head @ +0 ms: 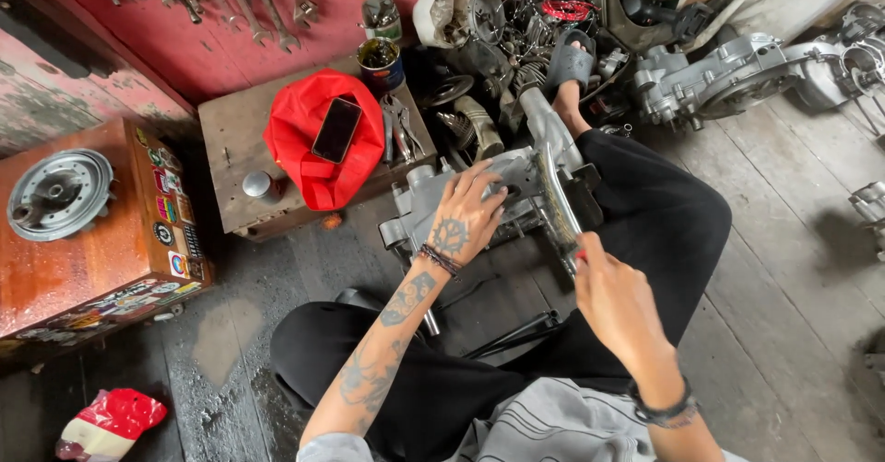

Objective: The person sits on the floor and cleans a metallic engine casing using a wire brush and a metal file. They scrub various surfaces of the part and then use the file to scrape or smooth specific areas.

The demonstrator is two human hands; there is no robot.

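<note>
Left hand (464, 225) flat, fingers spread on grey cast-metal engine casing (442, 199) between the knees; right hand (616, 301), fingers clamped on long metal tool (556, 199) across casing, likely to slip if unbraced.

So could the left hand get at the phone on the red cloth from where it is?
Probably yes. The left hand rests flat on the grey engine casing, holding nothing, and the phone lies uncovered on the red cloth just beyond, with nothing between them.

Left hand (466, 218) flat, fingers spread (tattooed forearm extended), right hand (613, 301) curled in a closed grip.
</note>
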